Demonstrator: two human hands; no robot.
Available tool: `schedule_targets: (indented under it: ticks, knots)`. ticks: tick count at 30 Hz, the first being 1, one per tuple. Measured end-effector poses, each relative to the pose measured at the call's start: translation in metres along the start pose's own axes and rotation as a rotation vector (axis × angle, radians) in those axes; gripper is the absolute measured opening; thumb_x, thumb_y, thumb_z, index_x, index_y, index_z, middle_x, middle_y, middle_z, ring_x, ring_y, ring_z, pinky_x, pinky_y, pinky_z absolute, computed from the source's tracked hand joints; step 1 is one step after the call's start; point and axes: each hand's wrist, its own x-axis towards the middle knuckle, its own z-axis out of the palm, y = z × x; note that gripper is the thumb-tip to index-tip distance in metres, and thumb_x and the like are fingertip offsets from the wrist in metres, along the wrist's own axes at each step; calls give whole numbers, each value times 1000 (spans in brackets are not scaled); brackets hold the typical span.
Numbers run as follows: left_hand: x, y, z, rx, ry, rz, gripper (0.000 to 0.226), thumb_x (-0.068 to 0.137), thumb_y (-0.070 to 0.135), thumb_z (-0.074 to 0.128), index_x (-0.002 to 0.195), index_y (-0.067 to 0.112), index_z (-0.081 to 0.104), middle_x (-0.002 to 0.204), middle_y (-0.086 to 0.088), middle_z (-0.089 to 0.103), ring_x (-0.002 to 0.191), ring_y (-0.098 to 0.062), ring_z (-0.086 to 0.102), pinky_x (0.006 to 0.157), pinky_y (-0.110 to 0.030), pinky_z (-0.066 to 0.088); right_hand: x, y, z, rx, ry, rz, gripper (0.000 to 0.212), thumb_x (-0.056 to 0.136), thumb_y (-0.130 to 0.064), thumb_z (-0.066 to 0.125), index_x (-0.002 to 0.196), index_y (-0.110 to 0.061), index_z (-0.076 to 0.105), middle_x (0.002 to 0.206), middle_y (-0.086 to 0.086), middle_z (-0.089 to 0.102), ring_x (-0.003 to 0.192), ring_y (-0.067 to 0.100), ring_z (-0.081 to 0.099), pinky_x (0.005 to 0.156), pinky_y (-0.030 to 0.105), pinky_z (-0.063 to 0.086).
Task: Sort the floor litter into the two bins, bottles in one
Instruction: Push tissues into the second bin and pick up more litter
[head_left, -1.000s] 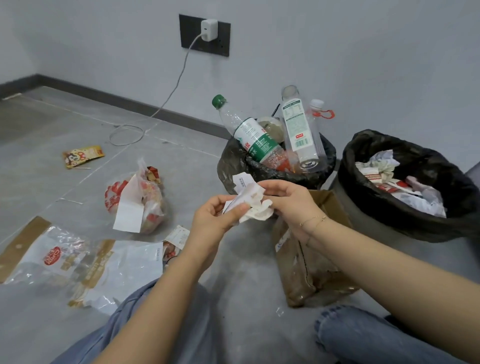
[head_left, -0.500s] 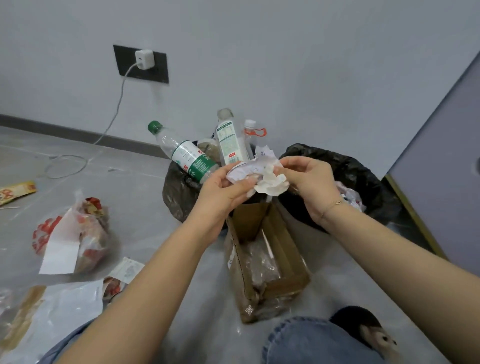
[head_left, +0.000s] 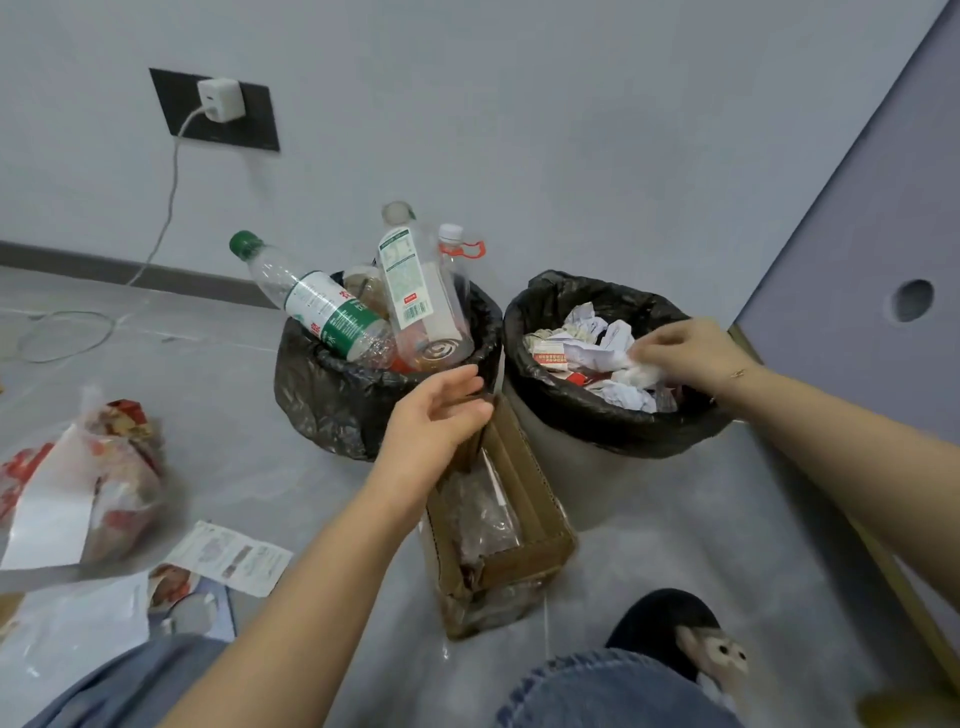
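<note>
Her right hand (head_left: 685, 351) seems to pinch a crumpled white paper wad (head_left: 641, 371) over the heaped black-lined paper bin (head_left: 597, 410); it could roll off. Left hand (head_left: 434, 415) hangs loosely spread.

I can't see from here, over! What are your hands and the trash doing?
Right hand pinching crumpled paper over paper bin. Left hand open, empty, above cardboard box. Bottle bin full. Nothing blocking.
</note>
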Motion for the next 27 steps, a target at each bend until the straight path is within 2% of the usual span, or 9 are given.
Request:
schedule_targets:
  ticks: [5,8,10,13,15,17,20,23,27]
  knots:
    - [-20,-14,-36,-62,122,-60,41,88,4,65,126,20,60,115,7,68,105,-7,65,89,-26,54,-3,-30,-28,-76,25,-42,18,84,-26,69,95,-13,74,94,10,71,80,17,59,71,26,45]
    - [-29,-21,-60,-49,162,-91,40,88,3,64,124,20,60,113,7,68,105,-10,65,90,-28,52,-17,-66,-26,-171,-46,-142,11,84,-19,67,91,-15,74,95,11,72,91,29,66,82,35,51]
    - [-33,-27,-77,-11,177,-104,37,88,2,64,120,20,62,112,6,68,105,-11,64,93,-31,51,-31,-91,-14,-147,-164,-211,8,85,-16,67,91,-16,73,89,4,72,83,21,66,78,31,53]
    - [-39,-40,-109,88,206,-124,31,87,3,64,114,19,65,111,4,69,100,-12,64,89,-29,50,-58,-125,16,-100,-493,-265,10,86,-12,67,94,-14,72,84,1,73,74,4,67,70,14,55]
    - [-42,-55,-134,195,257,-145,29,87,1,64,112,16,66,111,0,68,92,-11,64,78,-22,48,-71,-141,42,-129,-654,-287,13,85,-13,68,98,-12,72,85,-1,72,76,4,67,73,17,56]
    - [-46,-73,-163,342,353,-182,27,86,2,64,108,17,67,112,-3,68,92,-12,63,73,-24,49,-79,-154,74,-163,-752,-315,15,85,-13,69,100,-11,72,84,-4,71,79,7,67,76,21,56]
    - [-44,-99,-200,572,448,-300,31,82,3,63,109,18,66,117,-5,65,102,-20,61,86,-33,52,-87,-168,127,-180,-875,-331,14,86,-12,67,100,-12,71,87,-2,71,82,11,68,78,24,56]
    - [-32,-115,-218,734,429,-381,42,77,7,62,118,19,63,123,-8,60,109,-29,58,89,-39,53,-94,-169,174,-203,-959,-338,15,87,-11,66,101,-12,70,88,1,71,79,11,66,79,28,55]
    - [-14,-136,-235,1016,336,-579,64,78,32,72,134,17,45,136,-16,44,126,-33,42,103,-33,36,-99,-160,209,-283,-1050,-327,17,88,-9,61,104,-9,67,92,3,69,81,13,62,80,33,53]
